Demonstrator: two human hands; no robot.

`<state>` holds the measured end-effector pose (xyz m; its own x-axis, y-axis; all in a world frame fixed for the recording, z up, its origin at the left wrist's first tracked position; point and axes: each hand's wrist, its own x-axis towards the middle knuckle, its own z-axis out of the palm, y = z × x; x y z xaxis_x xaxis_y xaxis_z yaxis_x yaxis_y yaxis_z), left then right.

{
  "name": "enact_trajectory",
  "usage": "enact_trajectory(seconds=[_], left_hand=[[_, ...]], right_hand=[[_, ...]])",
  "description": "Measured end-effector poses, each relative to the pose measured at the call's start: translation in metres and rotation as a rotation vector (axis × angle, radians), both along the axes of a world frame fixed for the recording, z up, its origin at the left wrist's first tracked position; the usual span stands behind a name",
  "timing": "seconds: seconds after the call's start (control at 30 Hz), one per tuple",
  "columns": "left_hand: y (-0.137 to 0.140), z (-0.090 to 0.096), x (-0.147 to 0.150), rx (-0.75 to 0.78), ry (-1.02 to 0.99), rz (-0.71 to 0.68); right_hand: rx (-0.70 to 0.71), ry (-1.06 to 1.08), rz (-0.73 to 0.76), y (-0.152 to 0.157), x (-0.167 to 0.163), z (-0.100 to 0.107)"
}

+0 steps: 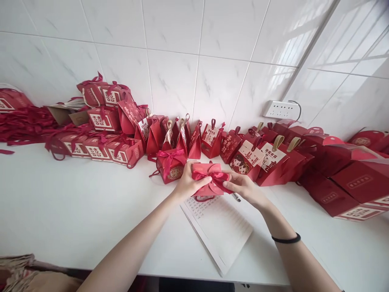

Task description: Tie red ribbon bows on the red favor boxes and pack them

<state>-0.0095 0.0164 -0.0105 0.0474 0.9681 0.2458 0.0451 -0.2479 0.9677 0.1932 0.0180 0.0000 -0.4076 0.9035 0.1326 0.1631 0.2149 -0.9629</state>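
Above the upper end of an open notebook (226, 231), a small red gift box (209, 190) is held up off the table between my two hands. Its top carries a shiny red ribbon bow (219, 176). My left hand (189, 182) is closed round the box's left side, its thumb pressed on the knot. With thumb and fingers, my right hand (243, 187) pinches the bow's right loop; its far fingers are partly hidden behind the box. A red cord hangs beneath the box. Just left of it stands another bowed red box (170, 166).
Red favor boxes (99, 148) are stacked at the back left, beside a heap of red ribbons (27, 123). Larger red boxes (349, 182) crowd the right. A pen (236, 197) lies by the notebook. A power strip (282, 109) sits against the tiled wall.
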Motion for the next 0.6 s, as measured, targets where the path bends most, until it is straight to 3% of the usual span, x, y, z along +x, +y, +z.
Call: enact_trajectory(seconds=[0.23, 0.6], left_hand=[[-0.0019, -0.0018, -0.0006, -0.028, 0.013, -0.039], [-0.0025, 0.0033, 0.0009, -0.067, 0.002, -0.008]], right_hand=[[0.059, -0.179, 0.105, -0.0054, 0.0009, 0.0082], [0.045, -0.171, 0.092, -0.0038, 0.0049, 0.0051]])
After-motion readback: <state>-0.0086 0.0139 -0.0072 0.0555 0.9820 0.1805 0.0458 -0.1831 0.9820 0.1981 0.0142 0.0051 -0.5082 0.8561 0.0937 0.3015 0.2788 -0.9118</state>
